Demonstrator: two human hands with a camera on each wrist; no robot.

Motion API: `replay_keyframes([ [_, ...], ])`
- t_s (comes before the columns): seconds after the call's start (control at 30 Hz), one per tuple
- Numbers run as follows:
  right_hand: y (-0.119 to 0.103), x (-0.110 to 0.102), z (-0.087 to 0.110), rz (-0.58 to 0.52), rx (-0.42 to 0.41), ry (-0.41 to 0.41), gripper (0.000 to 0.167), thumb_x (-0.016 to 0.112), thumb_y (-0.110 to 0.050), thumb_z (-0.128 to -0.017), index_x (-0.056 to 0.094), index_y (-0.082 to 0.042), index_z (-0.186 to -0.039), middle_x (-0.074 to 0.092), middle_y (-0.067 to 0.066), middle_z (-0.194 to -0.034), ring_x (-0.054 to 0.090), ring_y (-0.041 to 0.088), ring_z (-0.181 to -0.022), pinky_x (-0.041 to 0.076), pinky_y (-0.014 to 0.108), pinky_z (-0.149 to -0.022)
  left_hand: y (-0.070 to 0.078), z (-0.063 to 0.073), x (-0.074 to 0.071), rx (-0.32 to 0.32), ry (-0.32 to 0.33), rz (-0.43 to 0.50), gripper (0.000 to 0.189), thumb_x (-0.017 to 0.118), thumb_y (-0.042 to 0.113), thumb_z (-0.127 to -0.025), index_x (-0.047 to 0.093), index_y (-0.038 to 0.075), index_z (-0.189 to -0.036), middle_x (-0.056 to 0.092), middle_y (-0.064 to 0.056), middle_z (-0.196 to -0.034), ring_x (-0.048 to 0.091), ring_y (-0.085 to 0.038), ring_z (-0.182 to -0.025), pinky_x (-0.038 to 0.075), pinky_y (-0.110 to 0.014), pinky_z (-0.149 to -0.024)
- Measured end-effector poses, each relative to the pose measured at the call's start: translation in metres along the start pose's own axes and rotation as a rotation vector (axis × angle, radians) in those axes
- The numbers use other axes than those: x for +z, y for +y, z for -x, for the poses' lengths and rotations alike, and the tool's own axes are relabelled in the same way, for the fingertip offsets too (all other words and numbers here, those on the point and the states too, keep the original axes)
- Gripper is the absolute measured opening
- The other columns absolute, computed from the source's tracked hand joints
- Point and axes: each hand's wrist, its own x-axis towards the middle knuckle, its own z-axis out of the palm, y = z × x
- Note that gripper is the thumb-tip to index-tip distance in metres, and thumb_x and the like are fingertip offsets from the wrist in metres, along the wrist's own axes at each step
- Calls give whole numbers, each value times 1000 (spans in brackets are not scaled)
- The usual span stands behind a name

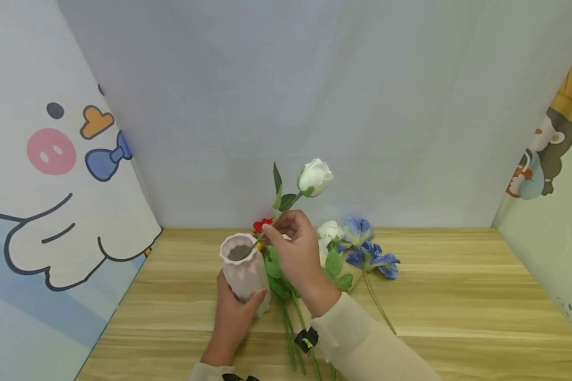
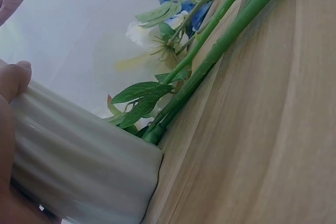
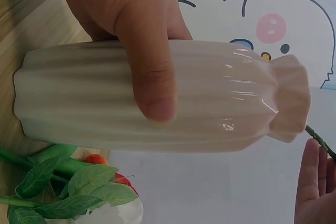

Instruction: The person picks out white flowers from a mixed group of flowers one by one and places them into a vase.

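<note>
A pale pink ribbed vase with a ruffled rim stands upright on the wooden table. My left hand grips its body from the front left, the thumb lying across the ribs in the right wrist view. My right hand pinches the green stem of a white rose above and right of the vase. The stem's lower end reaches into the vase mouth, while the bloom leans up and to the right. Two dark leaves grow below the bloom.
Right of the vase lie more flowers on the wooden table: a red bloom, a white bloom and blue flowers. Their green stems point toward the front edge. A grey backdrop rises behind, with printed panels at both sides.
</note>
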Motion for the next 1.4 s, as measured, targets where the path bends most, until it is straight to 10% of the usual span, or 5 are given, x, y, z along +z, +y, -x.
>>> replay_keyframes([
  [0.8, 13, 9, 5, 319, -38, -33, 10, 73, -17, -98, 70, -8, -100, 69, 0, -99, 63, 17, -97, 48, 44, -90, -1, 0, -2, -2, -19, -10, 96, 84, 20, -88, 18, 11, -157, 47, -17, -138, 53, -33, -121, 43, -54, -100],
  [1.4, 6, 2, 26, 419, 133, -40, 21, 75, -33, -96, 76, -17, -109, 67, -5, -110, 59, 21, -106, 47, 45, -91, 3, 1, -2, 21, -13, -1, 94, 84, 16, -87, 20, 10, -155, 50, -18, -134, 56, -32, -117, 46, -52, -96],
])
